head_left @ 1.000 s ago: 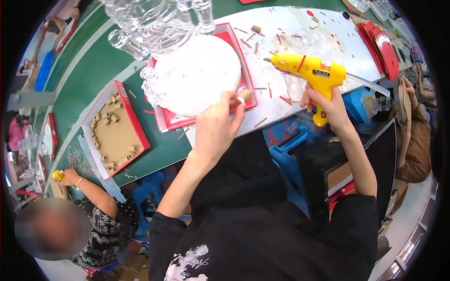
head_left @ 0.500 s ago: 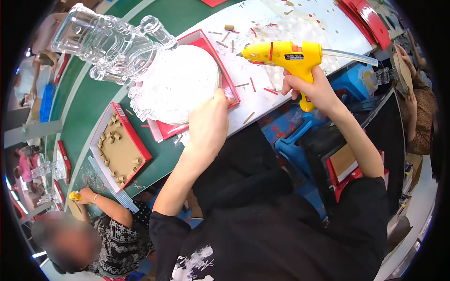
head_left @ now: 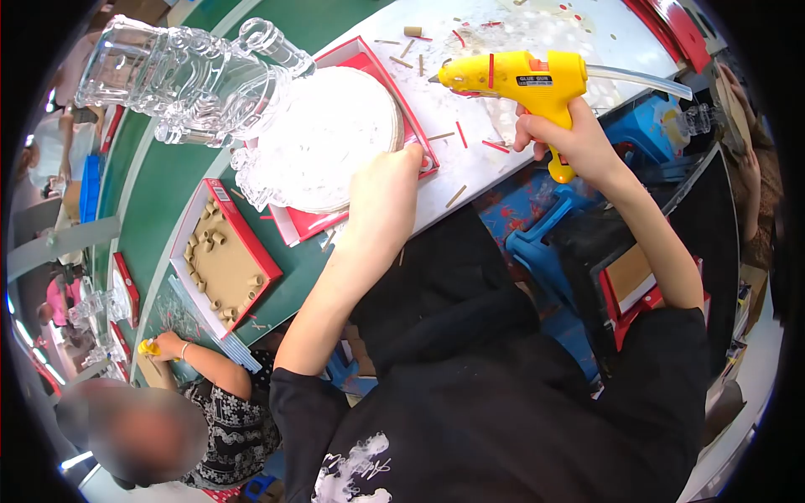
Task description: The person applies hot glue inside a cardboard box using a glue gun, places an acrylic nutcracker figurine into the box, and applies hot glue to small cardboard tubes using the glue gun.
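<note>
My right hand (head_left: pixel 579 147) is closed around the grip of a yellow glue gun (head_left: pixel 516 75), with a clear glue stick (head_left: pixel 641 80) out of its back. The nozzle points left, towards a round white base (head_left: pixel 331 138). That base belongs to a clear figure (head_left: pixel 189 80), which lies tilted away to the upper left. My left hand (head_left: pixel 384 193) is closed on the base's near right edge, its fingertips partly hidden. Under the base sits a shallow red box (head_left: pixel 411 121).
Cardboard strips, red sticks and a short tube (head_left: pixel 412 31) litter the white tabletop (head_left: pixel 470 180). On the green table (head_left: pixel 159 218) stands a red-edged tray (head_left: pixel 268 264) with several cardboard rings. A co-worker (head_left: pixel 226 411) holds something yellow at lower left. Blue stools (head_left: pixel 537 243) stand below the table.
The glue gun and my right hand have shifted slightly right and up in view. The figure's base remains under my left hand, and the whole view has turned a little.
</note>
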{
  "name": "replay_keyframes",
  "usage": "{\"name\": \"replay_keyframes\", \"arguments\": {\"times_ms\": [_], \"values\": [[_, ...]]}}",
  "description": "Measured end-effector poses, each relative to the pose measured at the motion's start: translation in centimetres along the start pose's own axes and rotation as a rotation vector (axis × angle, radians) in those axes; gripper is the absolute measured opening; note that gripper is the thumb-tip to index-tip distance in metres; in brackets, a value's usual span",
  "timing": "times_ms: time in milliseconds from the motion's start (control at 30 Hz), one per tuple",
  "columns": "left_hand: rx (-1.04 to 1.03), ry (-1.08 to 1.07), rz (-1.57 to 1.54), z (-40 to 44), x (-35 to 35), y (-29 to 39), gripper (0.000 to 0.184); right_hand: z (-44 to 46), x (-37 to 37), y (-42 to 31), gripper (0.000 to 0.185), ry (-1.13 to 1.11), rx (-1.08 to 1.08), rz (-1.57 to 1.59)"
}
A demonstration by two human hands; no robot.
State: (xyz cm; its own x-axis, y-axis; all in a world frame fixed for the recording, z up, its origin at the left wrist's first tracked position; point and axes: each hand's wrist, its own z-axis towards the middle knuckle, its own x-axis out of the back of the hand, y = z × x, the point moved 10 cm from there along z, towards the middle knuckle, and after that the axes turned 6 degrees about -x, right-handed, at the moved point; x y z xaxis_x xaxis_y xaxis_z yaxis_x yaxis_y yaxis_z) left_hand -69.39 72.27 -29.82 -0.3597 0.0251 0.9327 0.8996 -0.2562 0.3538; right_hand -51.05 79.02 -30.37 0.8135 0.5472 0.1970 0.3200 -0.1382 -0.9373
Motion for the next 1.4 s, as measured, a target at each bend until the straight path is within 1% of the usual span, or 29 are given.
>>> {"name": "replay_keyframes", "arguments": {"times_ms": [100, 200, 267, 300, 333, 367, 400, 433, 467, 500, 533, 567, 700, 733, 767, 833, 867, 900, 933, 967, 1000, 1067, 1100, 1133, 1167, 1233, 1267, 1300, 1400], "values": [[0.046, -0.017, 0.022, -0.1, -0.1, -0.6, 0.009, 0.1, 0.0, 0.2, 0.027, 0.003, 0.010, -0.030], [0.007, 0.000, 0.030, -0.2, -0.3, -0.6, 0.012, 0.2, 0.0, 0.2, 0.025, 0.037, 0.030, 0.016], [-0.047, 0.059, -0.109, -0.8, -0.3, -0.3, 0.016, 0.2, -0.1, 0.4, 0.022, 0.013, -0.005, 0.072], [-0.042, 0.041, -0.084, -1.2, -0.5, 0.0, 0.016, 0.1, 0.2, 1.1, 0.023, 0.036, -0.051, 0.081], [0.053, -0.012, -0.119, -1.5, -1.8, -0.4, 0.013, 0.0, 0.6, 1.7, 0.028, 0.064, -0.067, 0.104], [-0.021, 0.044, -0.152, -1.8, -1.8, -0.2, 0.007, -0.3, 1.0, 1.2, 0.031, 0.164, 0.055, 0.160], [-0.039, 0.034, -0.097, -2.0, -2.8, -0.2, 0.006, -0.2, 1.3, 0.8, 0.025, 0.214, 0.059, 0.005], [-0.047, 0.054, -0.125, -2.3, -3.1, -0.3, 0.007, 0.3, 1.3, 2.3, 0.028, 0.134, -0.049, 0.005], [-0.007, 0.042, -0.078, -2.1, -3.8, -0.6, 0.008, 0.8, 2.0, 4.4, 0.033, 0.159, -0.156, 0.010], [-0.028, 0.119, -0.150, -1.8, -3.9, -0.6, 0.007, 1.7, 2.4, 4.3, 0.030, 0.178, -0.019, 0.041], [-0.024, 0.135, -0.145, -1.2, -4.5, -1.1, 0.006, 2.6, 2.7, 4.2, 0.029, 0.225, 0.023, -0.016], [-0.028, 0.142, -0.197, -1.0, -3.9, -1.2, 0.008, 3.8, 2.4, 5.1, 0.027, 0.168, -0.014, 0.122], [-0.049, 0.215, -0.085, -1.2, -4.0, -0.7, 0.009, 6.0, 2.6, 6.5, 0.024, 0.122, 0.020, 0.086], [-0.060, 0.169, -0.068, -1.2, -4.4, -0.5, 0.010, 6.2, 3.1, 6.6, 0.025, 0.122, 0.002, 0.083], [-0.050, 0.182, -0.058, -1.7, -3.9, -0.6, 0.010, 5.3, 2.0, 3.9, 0.025, 0.110, 0.016, 0.080], [-0.158, 0.223, -0.064, -3.2, -2.6, 0.6, 0.017, 2.3, -0.3, 0.7, 0.021, 0.152, -0.272, -0.073], [-0.106, 0.094, -0.319, -3.8, -1.6, 0.4, 0.022, 4.4, 0.9, 3.7, 0.030, 0.048, -0.148, 0.037], [-0.195, 0.138, -0.453, -3.9, 0.1, 0.8, 0.025, 5.2, 2.0, 5.4, 0.030, 0.049, -0.139, 0.036], [-0.285, 0.177, -0.587, -4.1, 2.0, 0.9, 0.028, 5.7, 2.9, 7.1, 0.039, 0.077, -0.162, 0.122], [-0.343, 0.543, -0.404, -6.0, 8.7, 1.1, 0.038, 6.2, 3.3, 8.5, 0.048, 0.105, -0.188, 0.215], [-0.390, 0.907, -0.212, -9.1, 15.1, 2.1, 0.047, 6.9, 3.4, 9.4, 0.048, 0.105, -0.189, 0.218], [-0.296, 1.060, -0.020, -10.5, 21.4, 1.2, 0.076, 8.4, 3.1, 11.3, 0.027, 0.087, -0.225, 0.583], [-0.217, 1.116, 0.071, -10.1, 24.2, 0.6, 0.088, 8.5, 3.1, 11.7, 0.027, 0.101, -0.224, 0.579], [-0.138, 1.168, 0.156, -9.4, 26.3, 0.2, 0.099, 8.6, 2.5, 11.7, 0.030, 0.049, -0.208, 0.540], [-0.148, 1.173, 0.136, -8.1, 26.5, -0.6, 0.099, 8.8, 2.0, 11.3, 0.033, -0.001, -0.189, 0.498], [-0.042, 0.767, -0.148, -1.6, 22.7, -5.0, 0.116, 8.6, 1.6, 10.8, 0.032, 0.053, -0.210, 0.522], [-0.088, 0.804, -0.045, -1.1, 22.7, -5.1, 0.120, 8.7, 2.1, 10.9, 0.032, 0.092, -0.229, 0.519], [-0.124, 0.847, 0.044, -0.4, 22.9, -4.8, 0.123, 8.0, 1.8, 9.0, 0.031, 0.088, -0.209, 0.427], [-0.061, 0.694, -0.055, 1.4, 24.6, -6.6, 0.119, 7.5, 2.2, 7.5, 0.032, 0.119, -0.183, 0.379]]}}
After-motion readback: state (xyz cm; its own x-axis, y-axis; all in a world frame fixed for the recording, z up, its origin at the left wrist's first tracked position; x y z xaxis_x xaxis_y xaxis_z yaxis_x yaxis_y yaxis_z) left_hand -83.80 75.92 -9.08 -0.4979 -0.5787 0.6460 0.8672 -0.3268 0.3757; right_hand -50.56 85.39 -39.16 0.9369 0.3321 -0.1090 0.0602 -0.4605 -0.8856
